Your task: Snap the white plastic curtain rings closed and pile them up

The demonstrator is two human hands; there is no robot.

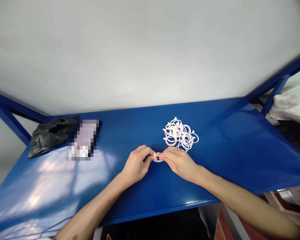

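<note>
Over the blue tabletop, my left hand point(140, 163) and my right hand point(179, 162) meet, fingertips close together. Both are closed in a pinch on a white plastic curtain ring point(158, 161), with a small white knob showing between the fingers. Most of that ring is covered by my fingertips, so I cannot tell whether its ends are joined. Just beyond my right hand lies a loose pile of white curtain rings point(176, 133), several of them with little round knobs, tangled over one another.
A black plastic bag point(51, 133) lies at the table's left end, beside a blurred-out rectangular object point(85, 136). The blue table point(227, 153) backs onto a pale wall, with blue frame bars at both sides. A white plastic bag point(292, 103) is beyond the right edge.
</note>
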